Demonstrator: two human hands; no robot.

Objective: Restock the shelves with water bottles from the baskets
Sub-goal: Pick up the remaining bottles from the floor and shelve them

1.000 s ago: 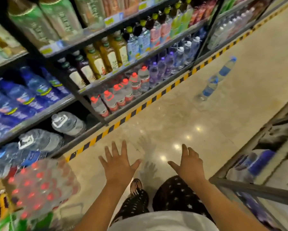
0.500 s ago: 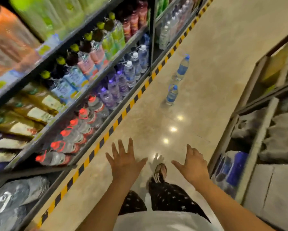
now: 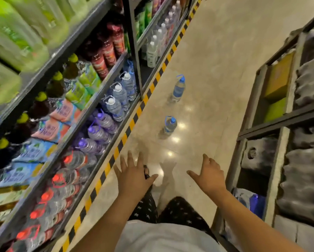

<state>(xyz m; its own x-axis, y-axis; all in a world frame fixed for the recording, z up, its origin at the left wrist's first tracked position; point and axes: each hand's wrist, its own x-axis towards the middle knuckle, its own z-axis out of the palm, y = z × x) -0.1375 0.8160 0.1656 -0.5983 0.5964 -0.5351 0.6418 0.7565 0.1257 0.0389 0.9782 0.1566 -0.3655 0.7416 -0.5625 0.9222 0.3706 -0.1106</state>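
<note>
I'm looking down a shop aisle with both hands out in front of me at about waist height, palms down. My left hand (image 3: 134,176) is loose and spread, fingers straight and apart, thumb pointing inward; it grasps nothing. My right hand (image 3: 210,176) is the same, released and splayed, thumb reaching toward the left one, and nothing is in it either. The two hands are well apart, with the glossy floor (image 3: 216,70) showing between them.

Two water bottles with blue caps and carry loops stand upright on the floor ahead of me. The nearer bottle (image 3: 169,126) is beyond my hands and between them; the farther bottle (image 3: 179,89) is taller in view and stands further up the aisle. Neither touches the other or the shelves (image 3: 93,103) on my left.

Those shelves run along a yellow-and-black striped edge (image 3: 132,124) on the floor. The bottom level holds rows of water: red-capped bottles (image 3: 61,179) nearest me, then purple-capped bottles (image 3: 98,131), then white-capped bottles (image 3: 116,104) next to the upright post. The level above carries drinks with green caps and coloured labels, blurred in places, and further along dark red drinks.

On my right is a metal rack (image 3: 272,117) with grey bundles and a yellow box. Low down beside my right forearm sits something clear and blue (image 3: 250,202); I cannot tell what it is. Below my hands I see my star-patterned dark trousers (image 3: 180,208) and one sandalled foot (image 3: 146,171).
</note>
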